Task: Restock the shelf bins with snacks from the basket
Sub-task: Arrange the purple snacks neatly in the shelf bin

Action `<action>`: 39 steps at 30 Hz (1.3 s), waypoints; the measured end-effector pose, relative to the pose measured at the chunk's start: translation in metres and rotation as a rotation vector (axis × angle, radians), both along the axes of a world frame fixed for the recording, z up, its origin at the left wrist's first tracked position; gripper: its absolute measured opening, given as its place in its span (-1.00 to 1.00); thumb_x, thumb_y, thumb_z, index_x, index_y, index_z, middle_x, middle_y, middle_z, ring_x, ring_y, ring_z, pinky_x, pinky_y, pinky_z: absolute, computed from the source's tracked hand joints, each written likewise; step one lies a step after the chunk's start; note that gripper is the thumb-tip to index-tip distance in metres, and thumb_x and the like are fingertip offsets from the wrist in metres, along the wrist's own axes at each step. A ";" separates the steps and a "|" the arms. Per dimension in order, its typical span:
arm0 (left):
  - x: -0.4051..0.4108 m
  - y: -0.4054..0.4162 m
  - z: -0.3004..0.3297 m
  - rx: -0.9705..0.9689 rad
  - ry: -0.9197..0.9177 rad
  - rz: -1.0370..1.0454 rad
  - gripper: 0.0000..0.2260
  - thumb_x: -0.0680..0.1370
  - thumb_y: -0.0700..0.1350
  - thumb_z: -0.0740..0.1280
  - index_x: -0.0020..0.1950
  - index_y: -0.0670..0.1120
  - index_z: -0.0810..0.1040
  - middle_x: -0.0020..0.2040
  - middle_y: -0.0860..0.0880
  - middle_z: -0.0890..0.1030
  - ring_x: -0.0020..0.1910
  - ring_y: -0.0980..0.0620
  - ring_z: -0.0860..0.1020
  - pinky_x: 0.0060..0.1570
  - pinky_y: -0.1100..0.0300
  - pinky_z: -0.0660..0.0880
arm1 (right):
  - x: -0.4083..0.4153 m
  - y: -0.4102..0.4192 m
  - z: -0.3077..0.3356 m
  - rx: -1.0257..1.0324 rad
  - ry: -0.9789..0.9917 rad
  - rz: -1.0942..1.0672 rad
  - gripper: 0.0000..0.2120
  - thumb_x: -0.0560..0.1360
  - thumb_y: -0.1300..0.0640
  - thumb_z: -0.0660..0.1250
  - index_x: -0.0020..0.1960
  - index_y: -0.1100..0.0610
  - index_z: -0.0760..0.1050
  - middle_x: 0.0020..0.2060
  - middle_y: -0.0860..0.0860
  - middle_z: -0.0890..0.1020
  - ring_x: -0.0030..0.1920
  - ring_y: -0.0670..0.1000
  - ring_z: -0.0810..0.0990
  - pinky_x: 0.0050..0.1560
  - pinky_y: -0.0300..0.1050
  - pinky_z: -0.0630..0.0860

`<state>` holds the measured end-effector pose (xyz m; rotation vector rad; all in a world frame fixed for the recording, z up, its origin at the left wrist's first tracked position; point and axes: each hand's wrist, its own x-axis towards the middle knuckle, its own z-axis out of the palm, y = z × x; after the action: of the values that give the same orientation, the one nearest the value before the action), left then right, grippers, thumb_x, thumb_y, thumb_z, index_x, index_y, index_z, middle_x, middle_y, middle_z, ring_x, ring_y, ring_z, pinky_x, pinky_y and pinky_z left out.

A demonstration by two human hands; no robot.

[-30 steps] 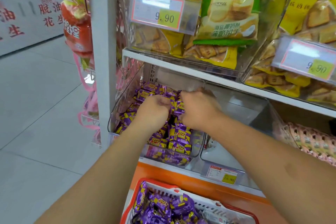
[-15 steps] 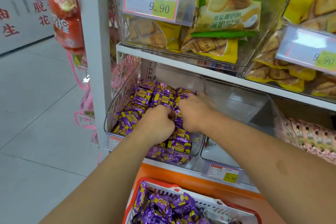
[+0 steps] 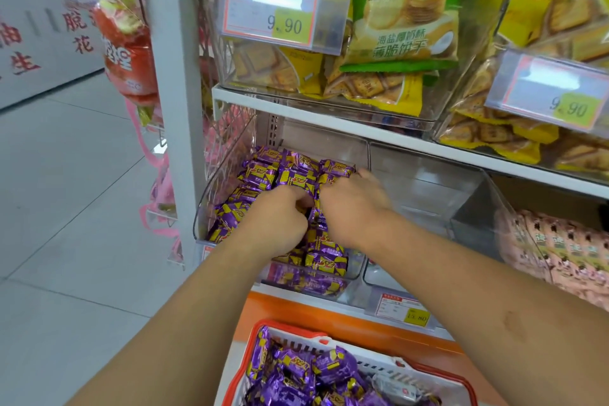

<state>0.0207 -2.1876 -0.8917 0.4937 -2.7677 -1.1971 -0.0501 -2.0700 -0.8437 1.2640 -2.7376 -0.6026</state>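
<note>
Purple snack packets (image 3: 298, 180): I am seeing these piled in the clear left-hand shelf bin (image 3: 211, 201), heaped from its back wall to its front lip; I judge the bin nearly full.
Packet long axes: I am reading them as mixed, with no single direction.
Left hand (image 3: 280, 224): I am holding it over the middle of the pile, fingers curled under; whether it is pinching a packet I cannot tell.
Right hand (image 3: 354, 208): I am resting it on the pile just beside the left hand, fingers reaching back toward the rear packets; its grip is hidden.
Basket (image 3: 425, 369): it is sitting below and nearer me than the bin, holding more purple packets.
Deciding relation: I am judging the next load to lie down and back from both hands, slightly nearer the right.
Adjacent bin (image 3: 428, 194): it is standing to the right, showing no packets.
</note>
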 end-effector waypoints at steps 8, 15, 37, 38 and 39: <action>0.025 -0.027 0.015 -0.109 -0.088 0.275 -0.65 0.33 0.01 0.15 -0.06 -0.12 0.60 0.01 -0.19 0.66 -0.07 -0.25 0.56 -0.11 0.05 0.50 | 0.033 -0.036 -0.023 -0.513 -0.593 -0.130 -0.94 0.49 0.08 0.31 -0.09 0.04 0.53 -0.08 0.08 0.68 -0.02 0.19 0.62 -0.19 -0.09 0.44; 0.035 -0.028 0.026 0.183 0.019 0.373 -0.90 0.39 -0.10 0.23 -0.25 -0.10 0.49 -0.26 -0.19 0.54 -0.08 -0.31 0.54 -0.27 0.04 0.47 | 0.043 -0.064 -0.046 -0.497 -0.659 -0.240 -0.77 0.44 -0.11 0.20 -0.23 0.04 0.45 -0.23 0.05 0.59 -0.15 0.19 0.52 -0.26 -0.09 0.33; 0.015 -0.032 0.011 0.356 0.028 0.271 -0.66 0.57 -0.30 0.28 0.24 0.01 0.64 -0.33 -0.03 0.55 -0.57 0.15 0.38 -0.55 0.35 0.26 | 0.000 -0.006 -0.021 -0.604 -0.488 0.050 -0.43 0.37 0.21 0.54 0.35 0.00 0.50 0.30 -0.07 0.45 0.27 0.00 0.46 0.20 -0.15 0.44; 0.014 -0.033 0.010 0.342 0.019 0.253 -0.65 0.57 -0.29 0.31 0.28 0.02 0.62 -0.23 -0.03 0.58 -0.45 0.16 0.47 -0.47 0.33 0.34 | -0.001 -0.010 -0.023 -0.571 -0.455 0.060 -0.46 0.39 0.16 0.55 0.33 0.01 0.50 0.26 -0.03 0.50 0.27 0.06 0.48 0.22 -0.03 0.50; 0.012 -0.033 0.008 0.329 0.018 0.247 -0.64 0.58 -0.25 0.35 0.34 0.02 0.58 -0.07 -0.04 0.61 -0.25 0.12 0.56 -0.30 0.29 0.44 | -0.002 -0.014 -0.026 -0.546 -0.419 0.044 -0.51 0.41 0.12 0.55 0.30 0.03 0.50 0.20 0.00 0.55 0.24 0.11 0.50 0.18 0.07 0.55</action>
<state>0.0325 -2.2207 -0.8833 0.8194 -2.4095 -1.5839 -0.0519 -2.0836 -0.8694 1.4064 -2.8575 0.4468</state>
